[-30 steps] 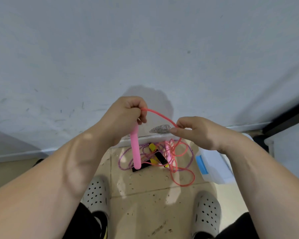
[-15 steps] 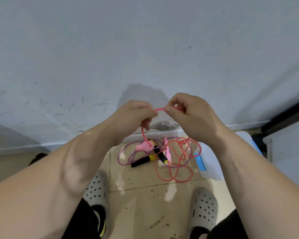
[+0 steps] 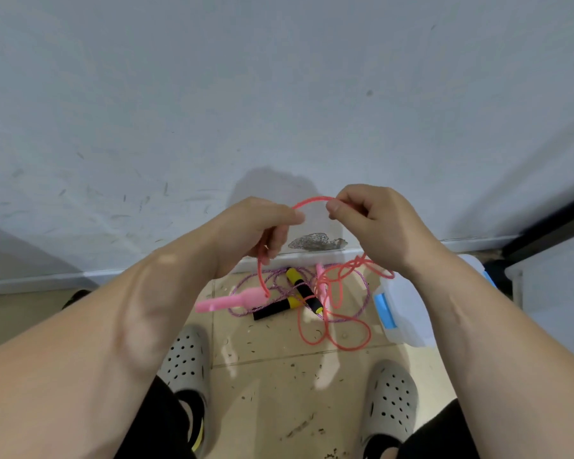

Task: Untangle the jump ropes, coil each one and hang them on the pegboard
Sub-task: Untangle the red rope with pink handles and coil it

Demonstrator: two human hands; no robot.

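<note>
The left hand (image 3: 256,226) is curled and pinches the pink rope (image 3: 312,198) between thumb and forefinger. The right hand (image 3: 375,223) is curled too and pinches the same rope just beside it. A short arc of rope rises between the two hands, in front of the wall (image 3: 279,94).

From the left hand one strand drops to a pink handle (image 3: 226,301), which dangles tilted, nearly level, above the floor (image 3: 279,376). From under the right hand the rest of the pink rope falls in loose loops to the floor by the skirting. There it lies tangled over a purple rope (image 3: 366,289) and two black-and-yellow handles (image 3: 304,289), which lie crossed in the middle of the heap. A second pink handle (image 3: 319,276) shows in the heap, partly hidden by the loops.

A white box (image 3: 408,303) with a blue latch stands on the floor just right of the tangle, touching or nearly touching the outer pink loop. Two grey clogs (image 3: 186,362) are planted near the bottom, well apart, on either side of the heap
</note>
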